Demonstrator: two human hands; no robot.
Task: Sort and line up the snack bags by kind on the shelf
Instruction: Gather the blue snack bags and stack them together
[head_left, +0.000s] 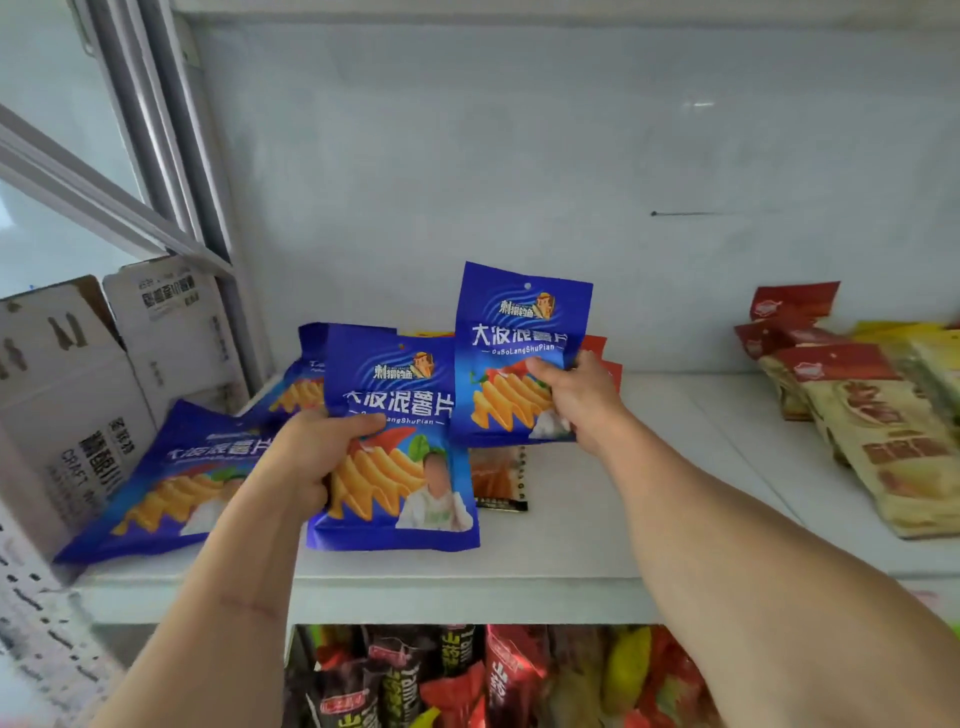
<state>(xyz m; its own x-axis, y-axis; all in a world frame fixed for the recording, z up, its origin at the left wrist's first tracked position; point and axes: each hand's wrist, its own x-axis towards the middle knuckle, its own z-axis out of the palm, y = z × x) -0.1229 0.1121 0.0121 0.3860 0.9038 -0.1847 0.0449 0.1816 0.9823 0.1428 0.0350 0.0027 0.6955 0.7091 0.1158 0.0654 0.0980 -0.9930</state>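
Two blue potato-chip bags are held up above the white shelf (519, 561), one in each hand. The left hand (306, 462) grips the nearer blue bag (400, 447) by its left edge, thumb across the front and fingers (363, 423) closed around it; its lower edge is at the shelf surface. The right hand (571, 400) pinches the farther blue bag (514, 353) at its right side, fingers closed on it, holding it upright and raised clear of the shelf.

Both bags are glossy deep blue with wavy orange ridged chips, a red and green garnish, and a small cartoon logo at the top. Large white Chinese characters read 大波浪薯片, with "DaBoLangShuPian" printed beneath.

A third bag of the same kind (171, 483) lies flat at the left end of the shelf, and another blue one (306, 374) leans behind it. Red-topped beige snack bags (872, 415) lie stacked at the right end. A cardboard box (72, 395) at far left carries the word "CRAFT". Mixed snack packs (467, 680) fill the lower shelf.
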